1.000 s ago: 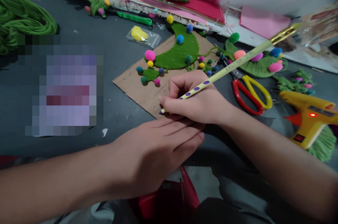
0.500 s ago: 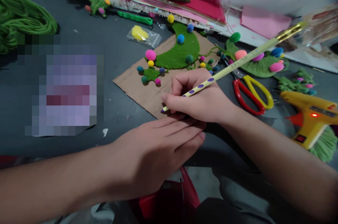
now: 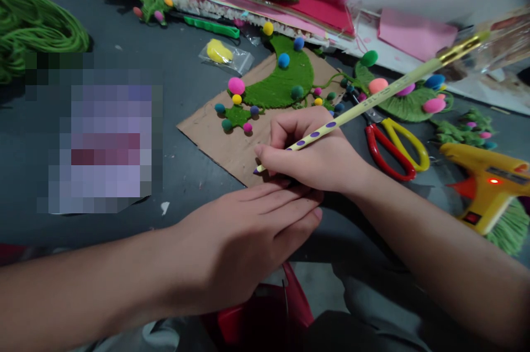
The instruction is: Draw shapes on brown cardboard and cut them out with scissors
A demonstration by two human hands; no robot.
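My right hand [image 3: 312, 150] is closed round a pale yellow pencil [image 3: 356, 115] with purple dots. Its dark tip points down at the brown cardboard [image 3: 215, 142], near the front edge; whether it touches cannot be made out. My left hand [image 3: 248, 230] lies flat along the cardboard's near edge, fingers stretched out, just below the right hand. On the cardboard rests a green yarn-wrapped crescent [image 3: 285, 78] with coloured pompoms at its edges. Beside it lies a small green star [image 3: 237, 116], also tipped with pompoms. My right hand covers part of the cardboard.
Red-and-yellow-handled scissors [image 3: 389, 153] and a yellow glue gun [image 3: 482, 186] with its red light on lie to the right. Green yarn [image 3: 37, 31] is at far left. A green cutter [image 3: 213, 27] and a bagged yellow piece [image 3: 219, 52] sit behind. A blurred patch [image 3: 107, 147] lies left.
The pencil's tip and my right hand have shifted very slightly up and to the right. My left hand stays in place.
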